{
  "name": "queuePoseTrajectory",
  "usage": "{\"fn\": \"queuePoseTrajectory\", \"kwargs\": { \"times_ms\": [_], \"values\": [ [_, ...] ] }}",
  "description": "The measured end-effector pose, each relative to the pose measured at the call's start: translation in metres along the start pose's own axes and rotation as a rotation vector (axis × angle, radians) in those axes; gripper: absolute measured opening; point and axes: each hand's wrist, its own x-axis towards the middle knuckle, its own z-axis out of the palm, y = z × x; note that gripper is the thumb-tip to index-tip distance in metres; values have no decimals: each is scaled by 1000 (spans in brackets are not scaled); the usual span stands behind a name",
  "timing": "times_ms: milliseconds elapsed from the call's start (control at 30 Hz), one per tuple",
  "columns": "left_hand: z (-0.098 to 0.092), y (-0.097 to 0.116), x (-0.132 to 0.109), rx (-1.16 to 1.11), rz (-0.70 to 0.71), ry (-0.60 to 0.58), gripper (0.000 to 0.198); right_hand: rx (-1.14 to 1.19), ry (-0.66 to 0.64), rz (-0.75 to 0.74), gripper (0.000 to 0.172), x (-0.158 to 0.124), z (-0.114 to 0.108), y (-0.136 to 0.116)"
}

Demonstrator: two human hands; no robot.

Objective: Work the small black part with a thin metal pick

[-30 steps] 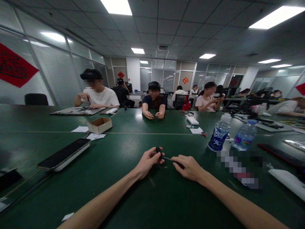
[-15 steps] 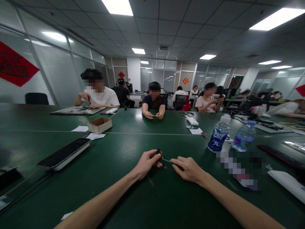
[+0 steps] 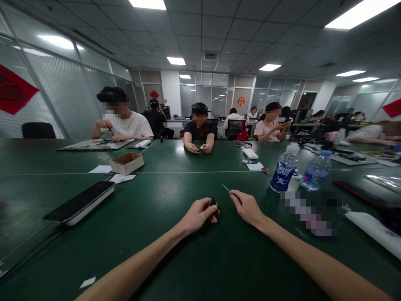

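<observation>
My left hand [image 3: 198, 215] rests on the green table [image 3: 163, 234] with its fingers closed round a small black part [image 3: 214, 204]. My right hand [image 3: 249, 207] is just to its right, pinched on a thin screwdriver [image 3: 226, 188] whose metal tip points up and away to the left, clear of the black part. The two hands are a short gap apart. Both forearms stretch in from the lower edge.
A phone on a white case [image 3: 79, 201] lies left. A small cardboard box [image 3: 126, 162] and paper slips sit beyond it. Two water bottles [image 3: 284, 167] stand right, with a blurred patch beside them. Several people sit across the table.
My right hand has pulled the screwdriver out of the black part and lifted its tip up and away. My left hand has lowered the part toward the table.
</observation>
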Motion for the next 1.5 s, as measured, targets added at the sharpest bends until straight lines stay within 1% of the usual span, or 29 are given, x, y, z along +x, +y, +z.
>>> {"fn": "queuePoseTrajectory", "kwargs": {
  "times_ms": [133,267,467,633,933,1200,1400,1433,1500],
  "values": [
    [-2,-5,3,-123,5,88,34,36,-99,-84,25,-2,0,-3],
    [-8,-11,6,-231,-8,139,34,84,-121,-112,24,-4,-5,-9],
    [-9,-13,5,-291,16,146,33,101,-182,-184,23,-4,-10,-12],
    [-9,-14,5,-271,35,171,36,49,-249,-227,21,-6,-11,-12],
    [-6,-10,6,-180,33,229,41,2,-248,-236,21,-5,-11,-14],
    [-7,-8,3,-186,36,207,41,-32,-266,-236,22,-5,-11,-13],
    [-7,-7,3,-164,57,202,36,-62,-268,-229,26,-7,-9,-10],
    [-6,-6,3,-152,58,201,35,-53,-251,-216,26,-6,-8,-7],
    [-2,-3,1,-104,48,148,34,-26,-149,-136,26,-3,-5,-2]
  ]
}}
